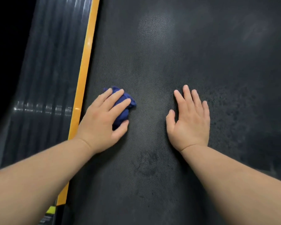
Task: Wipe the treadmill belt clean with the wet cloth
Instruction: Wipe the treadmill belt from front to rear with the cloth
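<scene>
1 crumpled dark-blue cloth [122, 115] mid-left, left hand [101, 124] fingers+thumb curled round it, right hand [190, 125] flat, fingers straight, 1 smudged black textured treadmill belt [152, 62], 1 orange edge strip [86, 62]

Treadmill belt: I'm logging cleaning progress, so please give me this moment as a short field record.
belt: dark, textured, with smudges between the forearms
cloth: blue, bunched, on the belt near the yellow strip
left hand: holds the cloth against the belt
right hand: flat on the belt, fingers straight, holding nothing
side rail: ribbed, left of the yellow strip
</scene>
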